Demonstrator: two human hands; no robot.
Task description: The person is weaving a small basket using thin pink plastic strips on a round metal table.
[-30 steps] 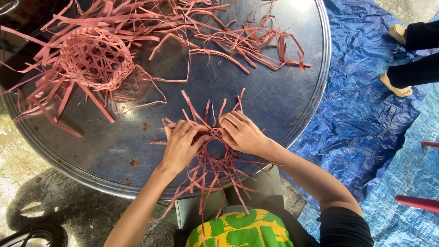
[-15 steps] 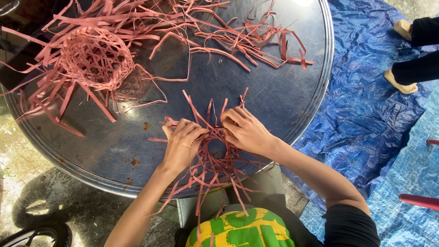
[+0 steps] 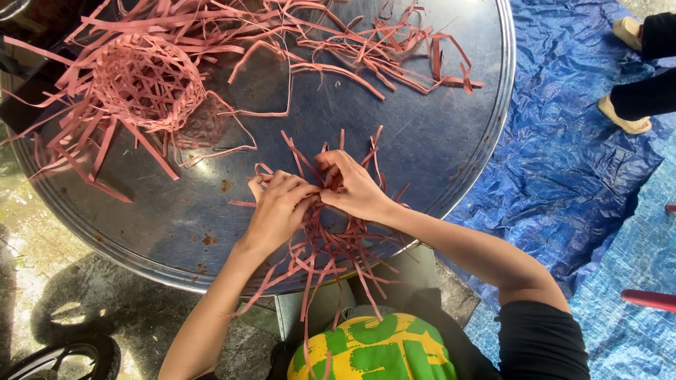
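On a round metal table [image 3: 436, 134], near its front edge, lies a flat woven piece of pink strips [image 3: 331, 243] with loose ends fanning out. My left hand [image 3: 278, 207] and my right hand [image 3: 352, 186] meet over its middle. Both pinch pink strips between fingers and thumb. The fingers hide the point where the strips cross.
A half-woven pink basket [image 3: 144, 81] sits at the table's far left among loose strips [image 3: 380, 49]. Blue tarpaulin [image 3: 563, 162] covers the ground to the right. Another person's feet in pale shoes [image 3: 623, 116] stand at the top right. A red bar [image 3: 648, 299] is at the right edge.
My hands have closed in slightly over the centre of the woven piece, fingers shifting on the strips. The rest stays put.
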